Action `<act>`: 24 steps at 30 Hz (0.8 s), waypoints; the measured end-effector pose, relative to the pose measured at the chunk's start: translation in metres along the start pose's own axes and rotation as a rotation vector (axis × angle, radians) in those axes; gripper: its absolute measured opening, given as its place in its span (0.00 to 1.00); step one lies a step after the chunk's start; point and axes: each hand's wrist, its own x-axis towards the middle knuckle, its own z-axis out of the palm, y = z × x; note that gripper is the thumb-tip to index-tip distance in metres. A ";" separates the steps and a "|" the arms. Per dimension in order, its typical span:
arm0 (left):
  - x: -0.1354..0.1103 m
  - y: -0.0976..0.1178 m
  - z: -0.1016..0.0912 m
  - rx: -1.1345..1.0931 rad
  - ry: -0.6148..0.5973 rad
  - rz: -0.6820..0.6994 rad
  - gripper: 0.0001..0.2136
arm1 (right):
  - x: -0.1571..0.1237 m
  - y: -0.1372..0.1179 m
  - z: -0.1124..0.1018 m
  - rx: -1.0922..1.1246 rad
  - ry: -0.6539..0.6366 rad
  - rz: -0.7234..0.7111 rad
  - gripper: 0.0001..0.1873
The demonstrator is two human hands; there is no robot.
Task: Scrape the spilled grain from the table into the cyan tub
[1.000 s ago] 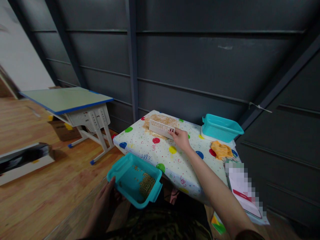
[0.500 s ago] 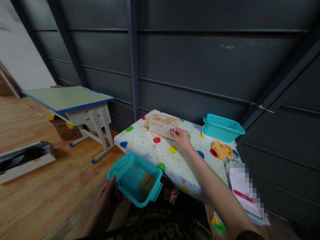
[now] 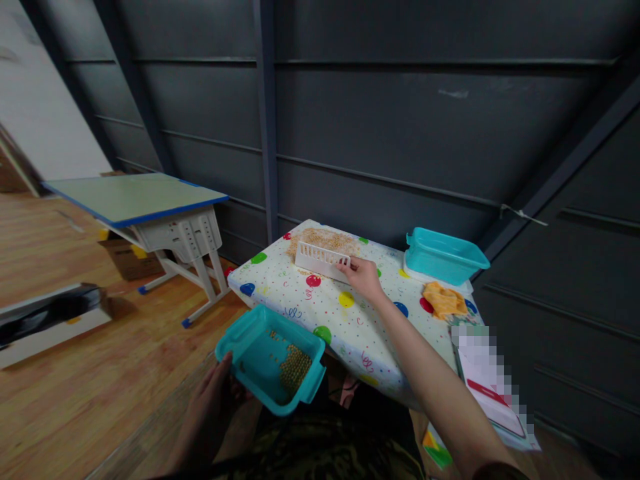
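My left hand (image 3: pixel 216 393) grips the near left rim of a teal plastic tub (image 3: pixel 257 370), tilted just off the table's front edge. Round tan beans (image 3: pixel 296 365) are heaped in the tub's right corner, with a few loose ones farther back. My right hand (image 3: pixel 364 277) pinches the right end of a white slotted plastic strip (image 3: pixel 319 265), which stands on its long edge on the table. Behind the strip, a layer of small tan grains or beans (image 3: pixel 325 238) lies spread out. Most of my left fingers are hidden under the tub.
A balloon-print cloth covers the table (image 3: pixel 280 283). At its right stand a second teal tub (image 3: pixel 445 257) and a crumpled orange cloth (image 3: pixel 444 300). A green-topped desk (image 3: pixel 145 197) is to the left. A dark panelled wall (image 3: pixel 375 120) rises behind the table.
The white strip has shifted slightly left and toward me with my right hand, and its slots show more clearly. My left hand and the tub have stayed in place.
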 end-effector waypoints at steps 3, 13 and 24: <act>-0.004 0.002 0.003 0.001 -0.013 0.001 0.28 | 0.000 0.000 0.000 0.018 -0.019 0.003 0.22; -0.009 0.003 0.005 0.013 -0.038 0.017 0.27 | -0.001 -0.003 -0.001 0.025 -0.048 0.003 0.22; -0.009 0.002 0.007 -0.012 -0.016 0.028 0.27 | -0.001 -0.003 -0.001 -0.003 -0.031 0.023 0.22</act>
